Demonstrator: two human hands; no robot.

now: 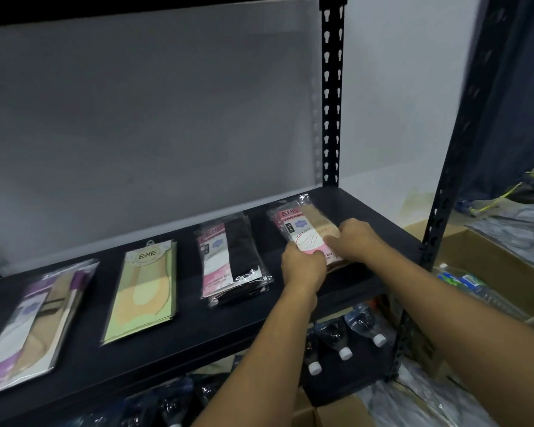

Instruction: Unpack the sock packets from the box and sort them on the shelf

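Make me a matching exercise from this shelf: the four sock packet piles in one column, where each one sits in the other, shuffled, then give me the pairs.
Column one
1. purple-card sock packets
2. green ENE sock packets
3. black sock packets
4. beige sock packets

Column two
A. gripped by the left hand and right hand
B. second from the left on the shelf
C. far left end of the row
D. just left of the gripped pile

Pairs: 1-C, 2-B, 3-D, 4-A
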